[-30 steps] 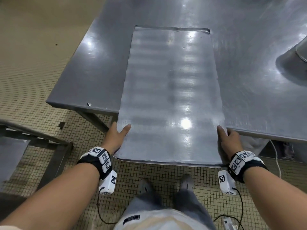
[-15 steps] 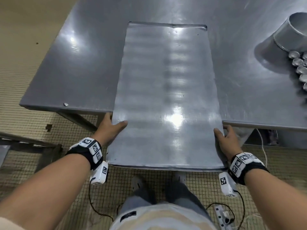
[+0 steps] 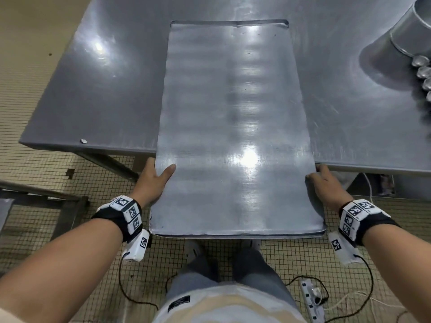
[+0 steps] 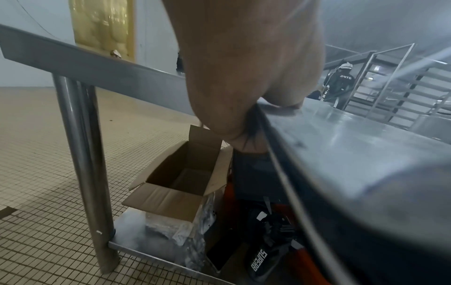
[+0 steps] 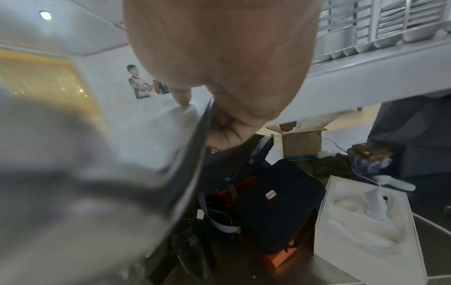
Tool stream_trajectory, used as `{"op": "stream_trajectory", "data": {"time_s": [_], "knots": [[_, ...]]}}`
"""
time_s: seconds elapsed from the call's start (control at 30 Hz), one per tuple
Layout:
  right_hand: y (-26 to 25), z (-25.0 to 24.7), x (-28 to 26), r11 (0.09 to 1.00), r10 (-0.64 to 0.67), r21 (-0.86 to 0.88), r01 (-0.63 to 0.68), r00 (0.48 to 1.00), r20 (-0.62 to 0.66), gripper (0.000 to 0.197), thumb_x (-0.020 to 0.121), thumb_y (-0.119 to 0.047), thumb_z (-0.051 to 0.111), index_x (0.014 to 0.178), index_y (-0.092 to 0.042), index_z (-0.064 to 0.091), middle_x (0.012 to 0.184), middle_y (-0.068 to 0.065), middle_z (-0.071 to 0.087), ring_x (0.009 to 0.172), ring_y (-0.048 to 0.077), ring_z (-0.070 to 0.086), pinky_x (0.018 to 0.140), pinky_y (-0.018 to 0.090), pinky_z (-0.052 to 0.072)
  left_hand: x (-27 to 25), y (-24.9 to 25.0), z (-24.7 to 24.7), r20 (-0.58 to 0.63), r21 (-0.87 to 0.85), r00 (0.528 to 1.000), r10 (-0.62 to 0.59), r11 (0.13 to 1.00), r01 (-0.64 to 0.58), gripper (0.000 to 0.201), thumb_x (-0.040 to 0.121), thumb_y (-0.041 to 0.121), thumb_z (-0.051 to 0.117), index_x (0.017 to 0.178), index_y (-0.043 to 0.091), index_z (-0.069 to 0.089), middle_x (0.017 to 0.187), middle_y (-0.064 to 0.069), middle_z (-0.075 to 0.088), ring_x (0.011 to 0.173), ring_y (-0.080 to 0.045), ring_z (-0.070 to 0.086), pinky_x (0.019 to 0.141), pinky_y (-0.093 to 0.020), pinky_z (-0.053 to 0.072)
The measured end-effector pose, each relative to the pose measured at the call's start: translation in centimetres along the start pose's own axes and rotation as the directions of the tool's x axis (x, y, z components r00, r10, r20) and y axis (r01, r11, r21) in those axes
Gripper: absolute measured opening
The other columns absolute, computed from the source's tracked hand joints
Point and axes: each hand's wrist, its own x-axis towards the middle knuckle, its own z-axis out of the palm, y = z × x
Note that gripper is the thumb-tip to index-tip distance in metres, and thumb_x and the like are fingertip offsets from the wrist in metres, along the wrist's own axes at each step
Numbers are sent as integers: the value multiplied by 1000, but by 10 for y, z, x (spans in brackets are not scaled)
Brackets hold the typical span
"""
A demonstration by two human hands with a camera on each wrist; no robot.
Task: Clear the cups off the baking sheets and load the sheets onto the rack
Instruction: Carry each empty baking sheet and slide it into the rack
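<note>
Left hand point(image 3: 154, 180) grips the left long edge of the baking sheet point(image 3: 233, 127), thumb lying on the top face, fingers curled under the rim; the left wrist view confirms the fingers beneath the edge. Right hand point(image 3: 326, 185) grips the right long edge the same way, thumb on top and fingers below, as the right wrist view shows.

Change over the last second: the sheet sits further out over the near edge of the counter point(image 3: 98, 94) than before. Its near end now overhangs the tiled floor point(image 3: 35, 173) above the person's legs, while the far part rests flat on the counter. The grip of both hands is unchanged.

The sheet's top face is bare, with no cups on it. A row of small metal cups point(image 3: 423, 73) lies at the right edge of the counter, beside an overturned metal bucket point(image 3: 396, 43), well apart from the sheet.

Judgement: clearing is done for this sheet; the step in hand is drawing it off the counter to carry to the rack. A steel frame point(image 3: 42, 197) stands low on the left; whether it is the rack cannot be told.
</note>
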Motion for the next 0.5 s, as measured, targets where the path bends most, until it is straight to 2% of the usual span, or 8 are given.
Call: {"op": "stream_trajectory", "data": {"time_s": [0.1, 0.2, 0.27, 0.33, 0.4, 0.5], "knots": [[-2, -7, -1, 999, -21, -30, 22, 1000, 10, 31, 103, -32, 46, 126, -11, 47, 117, 11, 57, 110, 30, 54, 95, 43, 39, -2, 1, 2, 3, 12, 1000, -14, 1000, 14, 47, 92, 54, 63, 119, 18, 47, 113, 2, 62, 104, -19, 62, 90, -46, 54], [-1, -5, -6, 998, -66, -10, 65, 996, -59, 49, 101, -48, 49, 133, -11, 46, 120, 3, 54, 110, 22, 51, 93, 36, 37, -6, 0, 10, -42, -18, 999, -21, 1000, 21, 43, 96, 53, 58, 116, 17, 49, 112, 0, 62, 104, -21, 62, 91, -48, 53], [1, -3, -8, 997, -59, 47, 64, 993, -99, 50, 99, -50, 51, 134, -14, 46, 118, 2, 57, 108, 21, 53, 92, 35, 39, -10, 1, 15, -84, -28, 996, -17, 999, 15, 40, 97, 52, 57, 114, 16, 50, 110, -1, 62, 103, -22, 62, 91, -47, 52], [1, -5, -10, 994, -64, 77, 74, 989, -130, 47, 99, -50, 53, 129, -15, 48, 111, 0, 61, 102, 20, 57, 87, 34, 43, -13, 3, 17, -122, -29, 992, -14, 1000, 11, 38, 97, 50, 58, 111, 16, 52, 106, -2, 64, 98, -23, 64, 88, -47, 53], [-1, -10, -11, 989, -95, 96, 112, 982, -165, 39, 99, -49, 54, 119, -15, 52, 101, -1, 63, 94, 17, 60, 77, 32, 45, -17, 8, 17, -160, -28, 987, 1, 1000, -6, 37, 97, 49, 59, 108, 14, 53, 102, -3, 66, 93, -24, 65, 80, -42, 54], [-4, -18, -7, 982, -118, 124, 145, 973, -200, 36, 96, -53, 56, 108, -19, 56, 97, 6, 68, 90, 21, 65, 82, 41, 53, -22, 20, 17, -194, -30, 981, 4, 1000, -10, 37, 96, 50, 59, 107, 15, 55, 102, -3, 66, 90, -21, 65, 73, -37, 51]]}}
